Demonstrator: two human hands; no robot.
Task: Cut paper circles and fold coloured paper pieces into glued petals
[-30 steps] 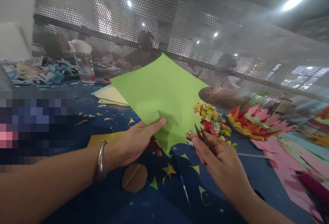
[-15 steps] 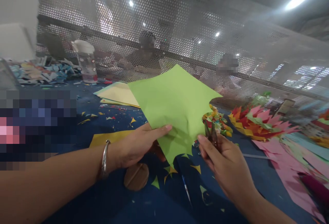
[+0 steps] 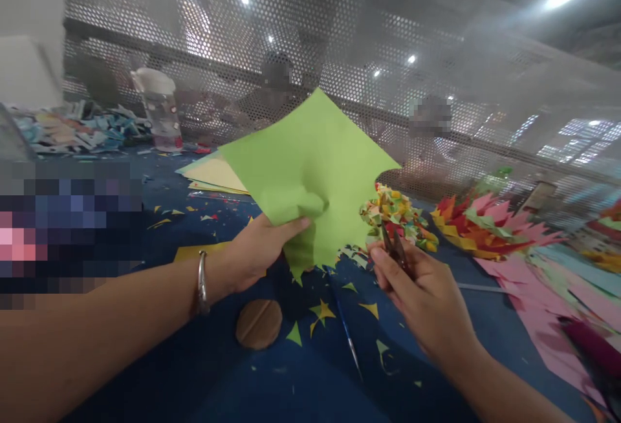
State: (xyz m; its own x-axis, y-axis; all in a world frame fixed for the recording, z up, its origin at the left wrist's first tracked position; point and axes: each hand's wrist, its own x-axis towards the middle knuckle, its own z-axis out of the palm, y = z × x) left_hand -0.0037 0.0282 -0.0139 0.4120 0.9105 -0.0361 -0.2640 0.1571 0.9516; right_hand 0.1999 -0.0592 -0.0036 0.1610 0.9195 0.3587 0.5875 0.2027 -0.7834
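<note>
A sheet of light green paper (image 3: 334, 158) is held up above the table by my left hand (image 3: 264, 248), thumb on its near face and fingers behind. Curved notches are cut into its lower and right edges. In my right hand (image 3: 412, 281) is a small pair of dark metal scissors (image 3: 395, 245), blades pointing up, just right of the paper and apart from it. Under the paper lie a round brown cardboard disc (image 3: 259, 324), a thin blue-handled tool (image 3: 348, 332) and green and yellow paper scraps (image 3: 324, 311).
Behind the scissors sits a pile of small folded colourful paper pieces (image 3: 402, 216). Layered paper flowers (image 3: 485, 226) and pink sheets (image 3: 528, 319) lie at the right. A bottle (image 3: 162, 112) and paper stack (image 3: 216, 172) stand at the left, before a perforated metal screen (image 3: 339, 41).
My left hand has shifted the green paper up and to the left, away from the scissors. My right hand has moved slightly left and up, still holding the scissors.
</note>
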